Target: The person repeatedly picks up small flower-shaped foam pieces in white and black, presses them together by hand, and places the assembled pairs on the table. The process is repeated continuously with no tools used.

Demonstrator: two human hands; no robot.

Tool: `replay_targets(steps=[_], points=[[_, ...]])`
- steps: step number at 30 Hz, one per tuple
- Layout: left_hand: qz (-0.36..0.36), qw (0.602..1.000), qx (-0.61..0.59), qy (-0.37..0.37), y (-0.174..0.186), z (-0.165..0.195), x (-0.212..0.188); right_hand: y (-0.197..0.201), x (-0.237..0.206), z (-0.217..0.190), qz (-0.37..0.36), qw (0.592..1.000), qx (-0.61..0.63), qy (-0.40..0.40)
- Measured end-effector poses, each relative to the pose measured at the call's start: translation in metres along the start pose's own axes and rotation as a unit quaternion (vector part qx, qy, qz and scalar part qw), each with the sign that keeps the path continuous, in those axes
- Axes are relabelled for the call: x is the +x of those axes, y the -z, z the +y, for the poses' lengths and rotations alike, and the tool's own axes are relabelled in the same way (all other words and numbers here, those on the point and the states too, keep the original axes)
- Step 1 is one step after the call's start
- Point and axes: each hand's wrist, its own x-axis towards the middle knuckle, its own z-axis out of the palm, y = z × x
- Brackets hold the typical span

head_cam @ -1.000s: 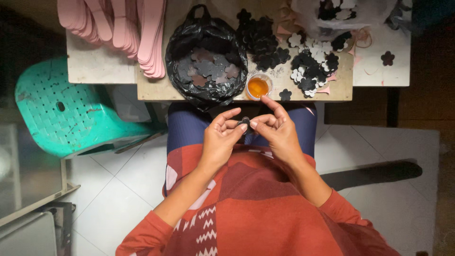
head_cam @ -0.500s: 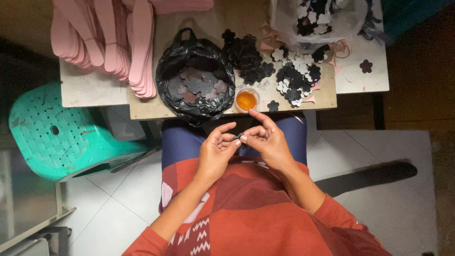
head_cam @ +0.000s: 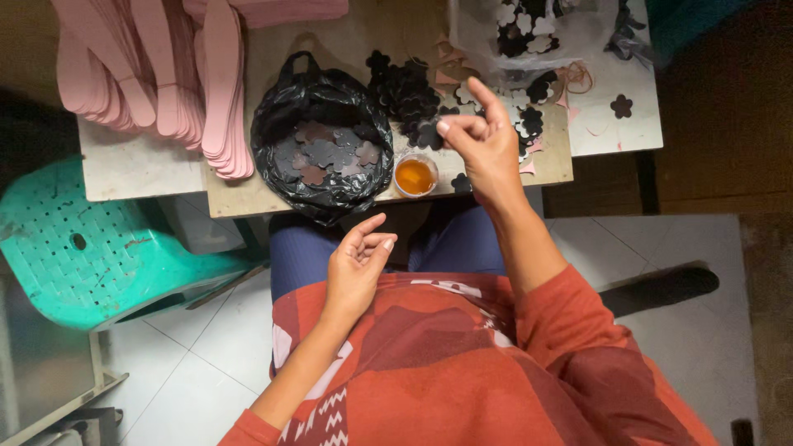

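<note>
- While I sit at the low wooden board (head_cam: 264,198), my right hand (head_cam: 487,144) is raised over its far edge, thumb and curled fingers drawn together at the tips, index finger pointing up; whether a piece is pinched between them I cannot tell.
- That hand hovers just above the loose heap of dark flower-shaped cut-outs (head_cam: 409,95), which lies on the board between the black plastic bag (head_cam: 322,149) and the scattered pale and dark flower pieces (head_cam: 529,124) to the right.
- My left hand (head_cam: 357,268) rests low over my lap, palm turned up, fingers loosely curled and apart, holding nothing that I can see.
- The two hands are well apart, the left near my blue trouser leg (head_cam: 458,244), the right up at the board.
- A small round cup of orange liquid (head_cam: 415,175) stands at the board's near edge, just beside the bag and just below my right hand.
- The bag is open at the top and holds brownish flower-shaped pieces (head_cam: 326,153).
- A stack of pink sole-shaped flat pieces (head_cam: 190,74) leans across the left of the board.
- A clear plastic bag of flower pieces (head_cam: 529,25) sits at the far right.
- A green plastic stool (head_cam: 91,248) stands on the tiled floor to my left.
</note>
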Motion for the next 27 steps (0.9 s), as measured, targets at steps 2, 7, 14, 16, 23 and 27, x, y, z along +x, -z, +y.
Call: replay_targets(steps=[2,7,14,16,23,27], points=[[0.004,1.000,0.005,0.001,0.001,0.000,0.000,0.006,0.016,0.006,0.006,0.999,-0.041,0.019],[0.010,1.000,0.016,0.004,0.008,0.001,0.003,0.053,0.009,0.020,0.102,0.967,-0.214,0.089],[-0.018,0.999,0.009,0.025,-0.006,-0.003,0.013,0.087,-0.024,0.032,0.150,0.942,-0.294,0.059],[-0.025,0.999,0.028,0.036,-0.012,-0.002,0.013,0.082,-0.029,0.035,0.149,0.931,-0.326,0.065],[-0.026,0.999,0.026,0.026,-0.014,0.000,0.010,0.069,-0.032,0.044,0.132,0.836,-0.504,0.169],[-0.016,0.999,0.028,0.031,-0.011,-0.004,0.006,0.065,-0.037,0.043,0.141,0.811,-0.527,0.211]])
